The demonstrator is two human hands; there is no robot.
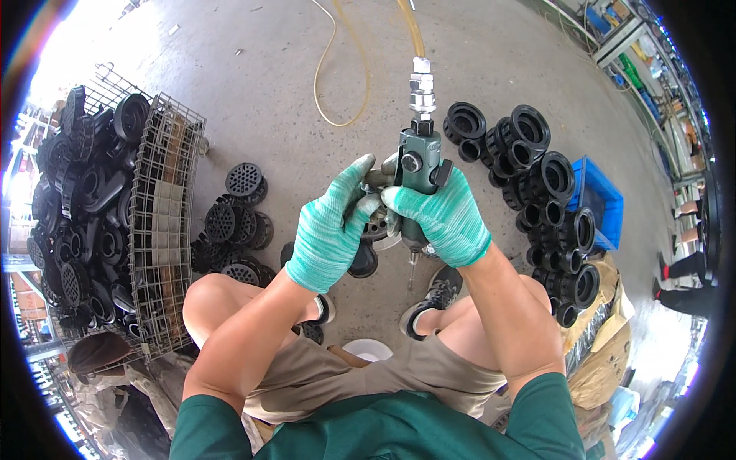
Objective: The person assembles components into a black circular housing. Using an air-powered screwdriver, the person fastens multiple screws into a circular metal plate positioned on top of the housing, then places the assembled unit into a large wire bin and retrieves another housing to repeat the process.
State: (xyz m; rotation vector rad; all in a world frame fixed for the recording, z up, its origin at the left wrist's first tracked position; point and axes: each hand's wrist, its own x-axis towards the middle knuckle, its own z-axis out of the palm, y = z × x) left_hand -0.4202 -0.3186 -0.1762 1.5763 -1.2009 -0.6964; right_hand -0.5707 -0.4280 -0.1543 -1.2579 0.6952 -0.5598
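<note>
Both my hands wear green and white knit gloves with greyish fingertips and meet in front of me, above my spread knees. My right hand (448, 218) is wrapped round a grey-green air-powered hand tool (421, 153), upright, with metal hose couplings at its top. A thin tip shows below it. Close against the tool's left side, my left hand (331, 226) has its fingers curled together near my right thumb; whatever they pinch is small and mostly hidden. Beneath the hands, a round black part (363, 262) shows in part.
A wire cage (161, 222) heaped with black plastic parts stands at left. Perforated black discs (244, 181) are piled beside it. Stacked black rings (555, 176) and a blue crate (602, 203) stand at right. A yellowish air hose (412, 31) runs away from the tool.
</note>
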